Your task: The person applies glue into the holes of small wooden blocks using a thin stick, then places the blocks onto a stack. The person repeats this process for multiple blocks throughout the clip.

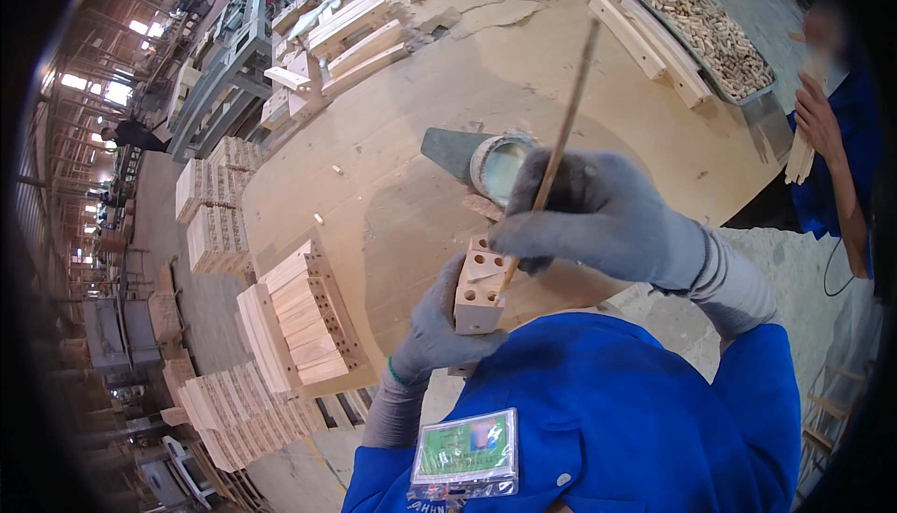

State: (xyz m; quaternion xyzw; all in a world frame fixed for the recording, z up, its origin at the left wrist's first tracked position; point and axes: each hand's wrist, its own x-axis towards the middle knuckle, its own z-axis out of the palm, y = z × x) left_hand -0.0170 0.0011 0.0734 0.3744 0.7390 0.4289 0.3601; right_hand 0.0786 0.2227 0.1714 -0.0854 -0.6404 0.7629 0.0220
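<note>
My left hand (432, 331), in a grey glove, is wrapped round a pale wooden block (476, 318) with round holes drilled in its upper face. My gloved right hand (617, 219) pinches a long thin wooden stick (571, 92). The stick slants down, its lower end at the holes along the block's right side; whether it enters one I cannot tell. Just beyond my hands stands a cup (479, 163) of pale greenish-white liquid, its rim crusted and partly hidden by my right hand. A dark grey-green tapered piece (445, 150) lies against the cup.
A row of drilled wooden pieces (313, 321) lies at the table's left edge. Far right, a tray (753, 95) holds many small dowels beside long wooden bars (668, 50). A co-worker's hand (818, 119) holds wood at the right. Wood stacks (217, 233) stand on the floor at left.
</note>
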